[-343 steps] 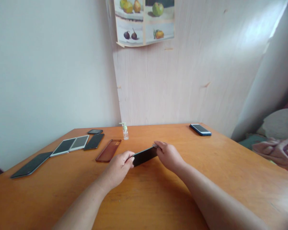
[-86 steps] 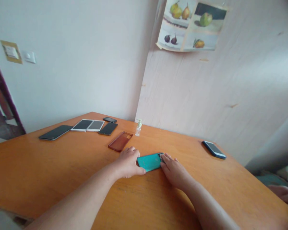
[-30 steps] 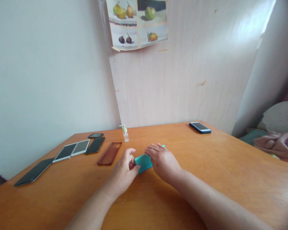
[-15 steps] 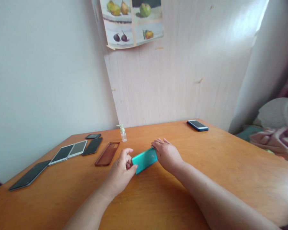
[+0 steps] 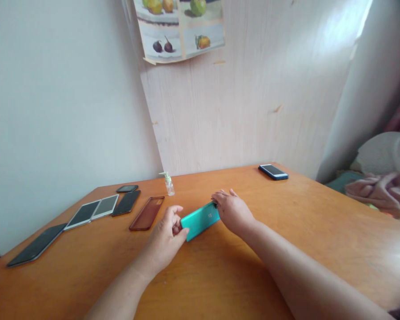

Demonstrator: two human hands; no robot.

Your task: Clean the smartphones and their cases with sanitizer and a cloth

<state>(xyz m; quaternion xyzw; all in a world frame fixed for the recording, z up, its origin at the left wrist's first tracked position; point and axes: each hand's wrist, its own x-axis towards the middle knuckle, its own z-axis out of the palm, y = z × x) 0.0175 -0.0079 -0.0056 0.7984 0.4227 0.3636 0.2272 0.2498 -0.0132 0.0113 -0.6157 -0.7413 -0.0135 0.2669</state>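
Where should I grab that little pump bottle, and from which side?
The bottle is probably best gripped around its clear lower part, below the pump head, from the right: it stands upright, its nozzle points left, and the brown phone case lies to its left.

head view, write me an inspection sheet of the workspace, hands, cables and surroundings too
Surface: brown wooden table, glare at right
Job's things: teal phone, tilted, back showing
Clutter: translucent brown phone case, pump bottle, five phone-like devices at left, blue-cased phone at right
Hands: left hand pinches the teal phone's left end; right hand touches its other end, grip partly hidden
Cables: nothing seen
Surroundings: walls, fruit print, pink cloth at right
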